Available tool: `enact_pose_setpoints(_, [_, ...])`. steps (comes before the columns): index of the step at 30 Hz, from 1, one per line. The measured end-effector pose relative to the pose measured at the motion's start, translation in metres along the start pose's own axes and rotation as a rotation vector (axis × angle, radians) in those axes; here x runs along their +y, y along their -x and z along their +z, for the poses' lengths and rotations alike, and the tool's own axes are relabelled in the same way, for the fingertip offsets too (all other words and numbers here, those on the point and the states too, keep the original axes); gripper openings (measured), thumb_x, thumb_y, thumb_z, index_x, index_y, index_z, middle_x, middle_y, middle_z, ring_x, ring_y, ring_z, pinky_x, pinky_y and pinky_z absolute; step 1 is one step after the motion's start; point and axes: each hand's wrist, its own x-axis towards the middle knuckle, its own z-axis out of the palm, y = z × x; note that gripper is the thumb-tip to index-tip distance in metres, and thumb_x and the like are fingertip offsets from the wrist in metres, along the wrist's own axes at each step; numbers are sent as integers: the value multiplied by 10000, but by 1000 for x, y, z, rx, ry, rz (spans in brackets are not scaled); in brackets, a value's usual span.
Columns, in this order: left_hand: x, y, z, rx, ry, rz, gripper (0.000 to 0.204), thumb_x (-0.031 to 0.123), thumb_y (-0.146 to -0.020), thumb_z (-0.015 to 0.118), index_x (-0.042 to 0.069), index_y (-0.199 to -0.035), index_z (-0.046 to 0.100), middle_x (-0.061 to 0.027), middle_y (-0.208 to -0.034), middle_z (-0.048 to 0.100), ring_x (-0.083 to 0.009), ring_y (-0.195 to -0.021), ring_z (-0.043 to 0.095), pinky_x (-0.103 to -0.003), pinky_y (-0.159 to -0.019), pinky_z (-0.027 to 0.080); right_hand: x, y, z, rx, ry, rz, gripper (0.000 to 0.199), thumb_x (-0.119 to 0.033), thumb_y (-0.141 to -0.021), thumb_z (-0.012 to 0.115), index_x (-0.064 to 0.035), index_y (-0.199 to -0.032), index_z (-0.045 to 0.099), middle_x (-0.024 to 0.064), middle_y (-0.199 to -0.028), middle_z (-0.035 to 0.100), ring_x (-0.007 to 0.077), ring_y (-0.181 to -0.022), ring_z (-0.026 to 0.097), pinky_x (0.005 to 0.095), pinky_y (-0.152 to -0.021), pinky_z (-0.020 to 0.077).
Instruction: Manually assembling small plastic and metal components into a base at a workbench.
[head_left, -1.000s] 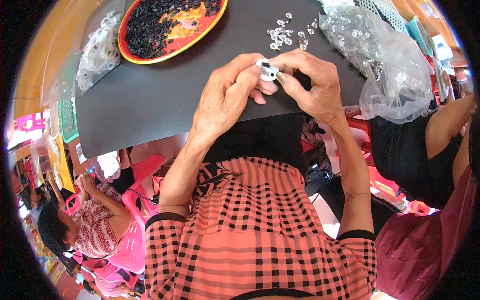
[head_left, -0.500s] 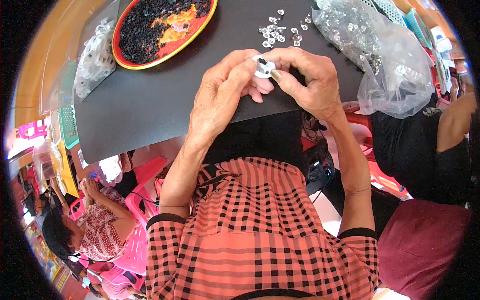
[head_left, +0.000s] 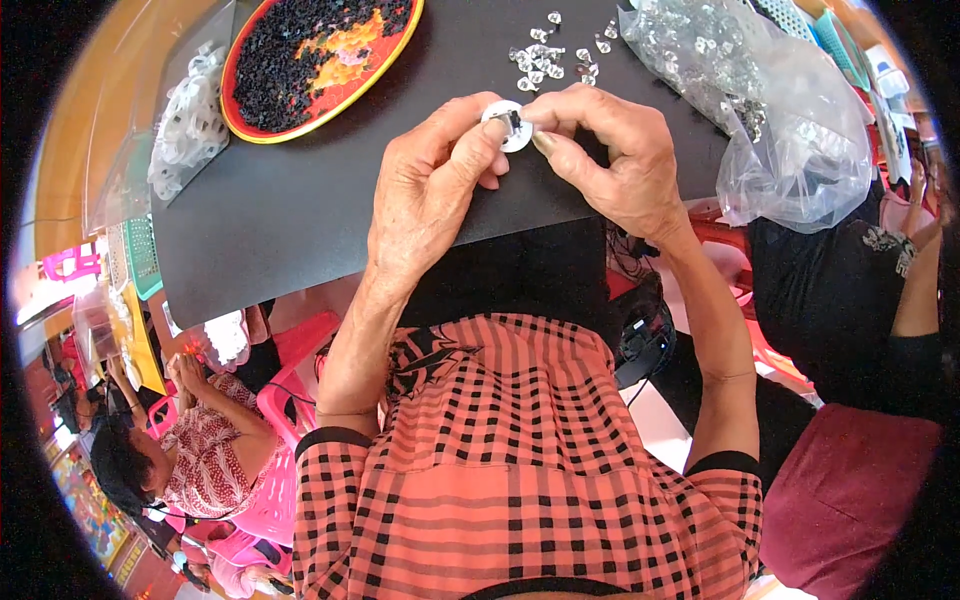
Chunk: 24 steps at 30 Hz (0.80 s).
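My left hand (head_left: 425, 190) pinches a small white round plastic disc (head_left: 520, 141) between thumb and fingers above the near part of the dark table. A small black piece (head_left: 515, 120) sits in the disc's central opening, beside the left thumb tip. My right hand (head_left: 628, 155) is at the disc's right edge, its index fingertip against it and its thumb a little apart below. The other right fingers are curled and partly hidden. Just beyond the hands, several clear faceted pieces (head_left: 538, 66) lie loose on the table (head_left: 300, 210).
At the far left, a red tray (head_left: 335, 108) with a yellow rim holds many tiny black pieces (head_left: 268, 80). Left of it lies a clear bag of white pieces (head_left: 190, 130). A bag of clear pieces (head_left: 690, 50) lies far right. Other people sit at both sides.
The disc has moved slightly left and turned more face-up. My right thumb has come off its face, and my left thumb now lies across its upper left part.
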Motion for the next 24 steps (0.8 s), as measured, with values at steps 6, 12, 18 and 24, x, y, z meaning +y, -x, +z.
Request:
enact_pose_setpoints(6, [-4, 0, 0, 5, -52, 40, 305, 179, -930, 601, -22, -1159, 584, -8, -801, 604, -63, -724, 556, -227, -652, 483, 0, -1, 2, 21, 23, -49, 282, 63, -711, 685, -6, -981, 640, 53, -829, 648, 114, -668, 584, 244, -643, 474])
enact_pose_setpoints(12, [-7, 0, -2, -16, -93, 34, 309, 192, -917, 619, -8, -1151, 588, 11, -741, 558, -60, -700, 533, -225, -629, 466, -3, -3, 4, -2, 67, -76, 377, 36, -646, 750, -24, -997, 625, 30, -826, 626, 99, -661, 569, 238, -638, 470])
enact_pose_setpoints(18, [-9, 0, -5, -58, -174, 52, 285, 201, -923, 612, 11, -1136, 608, 23, -739, 553, -53, -681, 512, -218, -617, 456, -2, -2, 6, -1, 117, -60, 321, 9, -643, 772, -36, -909, 599, 19, -816, 614, 101, -654, 553, 237, -626, 468])
enact_pose_setpoints(24, [-1, -1, 0, -13, -113, 14, 256, 191, -934, 590, 6, -1109, 621, -4, -805, 598, -60, -706, 530, -224, -632, 458, 1, -4, 8, 32, 153, -130, 334, -18, -630, 791, -45, -893, 587, 32, -836, 613, 125, -625, 555, 254, -577, 472])
